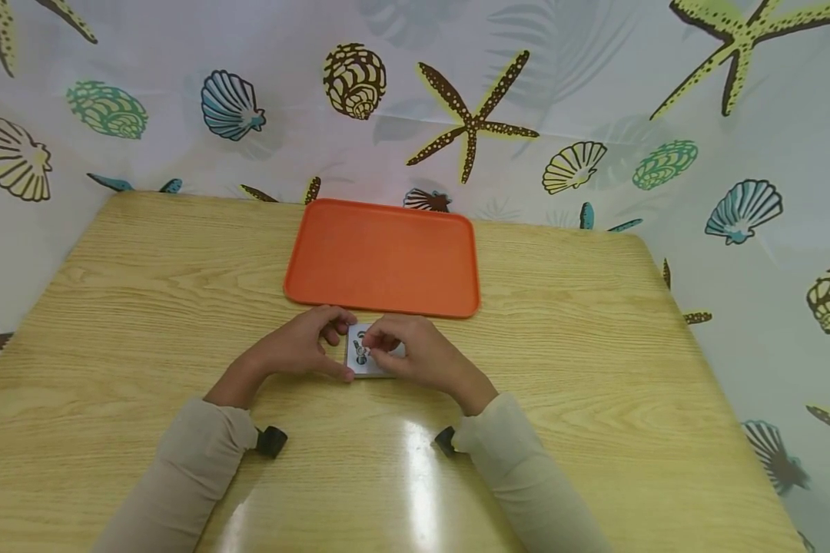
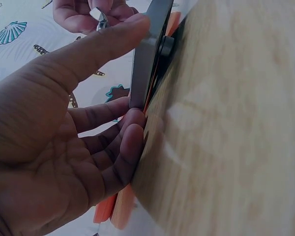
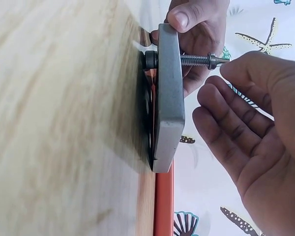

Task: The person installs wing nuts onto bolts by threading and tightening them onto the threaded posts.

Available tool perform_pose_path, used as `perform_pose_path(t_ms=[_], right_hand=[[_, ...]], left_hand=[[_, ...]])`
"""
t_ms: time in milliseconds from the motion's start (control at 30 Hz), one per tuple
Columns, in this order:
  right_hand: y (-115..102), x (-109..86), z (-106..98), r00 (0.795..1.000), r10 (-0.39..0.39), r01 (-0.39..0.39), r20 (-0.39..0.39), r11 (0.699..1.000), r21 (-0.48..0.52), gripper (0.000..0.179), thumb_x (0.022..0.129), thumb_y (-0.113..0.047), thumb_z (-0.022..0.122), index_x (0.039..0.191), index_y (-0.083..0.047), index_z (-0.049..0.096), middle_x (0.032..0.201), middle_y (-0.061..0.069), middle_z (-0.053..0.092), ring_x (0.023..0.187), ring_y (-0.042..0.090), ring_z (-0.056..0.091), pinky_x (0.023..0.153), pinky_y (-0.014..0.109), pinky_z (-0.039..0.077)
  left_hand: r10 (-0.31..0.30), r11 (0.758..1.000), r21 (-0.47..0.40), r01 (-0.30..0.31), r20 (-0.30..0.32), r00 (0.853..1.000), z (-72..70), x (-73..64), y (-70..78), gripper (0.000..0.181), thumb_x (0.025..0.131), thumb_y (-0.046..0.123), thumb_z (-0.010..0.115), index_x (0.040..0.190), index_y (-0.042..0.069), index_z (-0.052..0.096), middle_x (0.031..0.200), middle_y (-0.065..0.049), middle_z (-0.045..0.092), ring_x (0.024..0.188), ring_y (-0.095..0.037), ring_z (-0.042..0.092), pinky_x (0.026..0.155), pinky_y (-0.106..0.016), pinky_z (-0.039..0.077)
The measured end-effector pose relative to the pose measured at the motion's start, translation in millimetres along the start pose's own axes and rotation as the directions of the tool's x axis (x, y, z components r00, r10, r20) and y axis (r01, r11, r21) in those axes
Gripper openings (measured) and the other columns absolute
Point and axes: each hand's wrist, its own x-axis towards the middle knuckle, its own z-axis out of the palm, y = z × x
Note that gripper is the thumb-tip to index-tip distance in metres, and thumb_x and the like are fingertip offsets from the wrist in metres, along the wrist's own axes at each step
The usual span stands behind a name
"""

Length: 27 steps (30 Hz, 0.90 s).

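Note:
A flat grey metal plate [image 1: 353, 339] lies in front of the orange tray. My left hand [image 1: 290, 347] holds its left end, thumb at the near edge and fingers at the far edge. Through the plate rises a threaded bolt [image 3: 192, 60], its dark round head [image 3: 150, 60] underneath. A shiny wing nut [image 2: 101, 18] sits at the bolt's upper end. With thumb and fingertips my right hand [image 1: 425, 355] pinches the wing nut from the right, covering part of the plate in the head view. The other right fingers curl loosely beside the bolt.
An orange tray [image 1: 387, 257] lies just beyond the plate on the wood-grain table [image 1: 581, 346]. Behind and beside the table hangs a pale cloth [image 1: 283, 46] printed with shells and starfish. Each sleeve cuff has a small black camera [image 1: 272, 442] next to it.

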Motion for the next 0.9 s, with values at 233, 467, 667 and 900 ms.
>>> perform_pose_path(t_ms=[233, 467, 667, 900], right_hand=[[-1.7, 1.5, -0.3, 1.000, 0.018, -0.018, 0.011, 1.000, 0.012, 0.021, 0.093, -0.005, 0.066, 0.114, -0.001, 0.066, 0.095, 0.008, 0.072, 0.085, 0.015, 0.067, 0.079, 0.025, 0.057], [-2.3, 2.5, 0.3, 1.000, 0.000, 0.000, 0.025, 1.000, 0.000, 0.028, 0.093, -0.006, 0.066, 0.120, 0.003, 0.066, 0.093, 0.009, 0.072, 0.085, 0.016, 0.069, 0.079, 0.022, 0.057], [-3.2, 2.5, -0.2, 0.998, 0.021, -0.021, 0.054, 1.000, 0.002, 0.033, 0.094, -0.009, 0.067, 0.125, 0.003, 0.064, 0.094, 0.008, 0.073, 0.085, 0.016, 0.069, 0.080, 0.024, 0.058], [-1.7, 2.5, 0.5, 0.997, 0.046, -0.046, 0.054, 0.999, -0.005, 0.031, 0.094, -0.011, 0.069, 0.122, 0.002, 0.067, 0.096, 0.008, 0.073, 0.085, 0.015, 0.069, 0.079, 0.027, 0.058]], left_hand=[[0.015, 1.000, 0.012, -0.015, 0.000, 1.000, -1.1, 0.6, -0.7, 0.079, 0.072, 0.027, 0.091, 0.135, 0.003, 0.051, 0.126, -0.012, 0.054, 0.108, -0.025, 0.053, 0.085, -0.034, 0.051], [0.023, 0.999, 0.023, -0.023, -0.001, 1.000, -1.9, 1.0, -1.3, 0.079, 0.072, 0.027, 0.091, 0.135, 0.003, 0.051, 0.127, -0.012, 0.055, 0.109, -0.025, 0.054, 0.086, -0.034, 0.051], [0.025, 0.999, 0.029, -0.025, -0.001, 1.000, -2.4, 1.1, -0.7, 0.078, 0.073, 0.028, 0.091, 0.135, 0.003, 0.050, 0.126, -0.012, 0.056, 0.109, -0.025, 0.054, 0.086, -0.034, 0.050], [0.015, 1.000, 0.016, -0.015, 0.004, 1.000, -2.5, 0.7, -1.3, 0.079, 0.073, 0.028, 0.091, 0.136, 0.003, 0.050, 0.127, -0.012, 0.055, 0.110, -0.025, 0.053, 0.086, -0.034, 0.051]])
